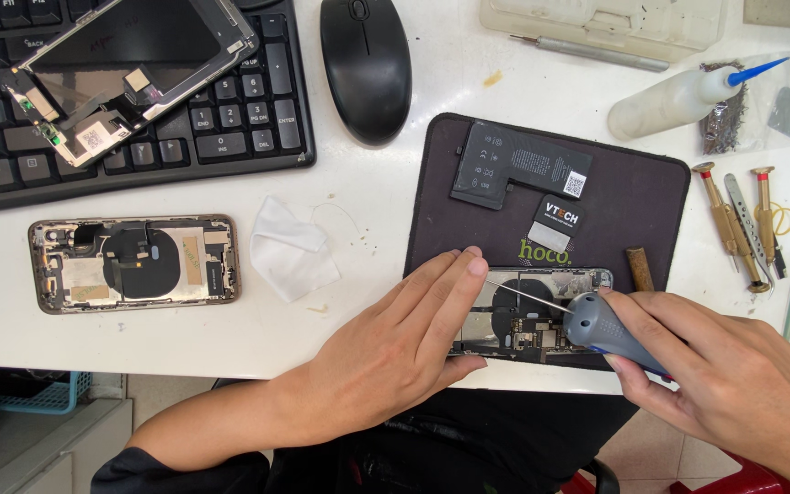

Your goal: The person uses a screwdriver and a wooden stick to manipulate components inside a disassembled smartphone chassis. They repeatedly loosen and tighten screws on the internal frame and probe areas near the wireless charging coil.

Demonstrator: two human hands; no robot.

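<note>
My left hand (395, 343) lies flat over the left part of an opened phone body (541, 316), pressing it down on a dark work mat (633, 197). My right hand (733, 380) grips a grey-handled screwdriver (601, 329); its thin shaft points left into the phone's insides. A black L-shaped battery (518, 166) and a small black card (555, 220) lie on the mat above the phone.
A second opened phone body (134, 263) and a white wipe (290, 249) sit left on the white table. A detached screen (130, 64) rests on a black keyboard (230, 119). Black mouse (365, 66), squeeze bottle (678, 99), bag of screws (742, 110), brass screwdrivers (742, 224).
</note>
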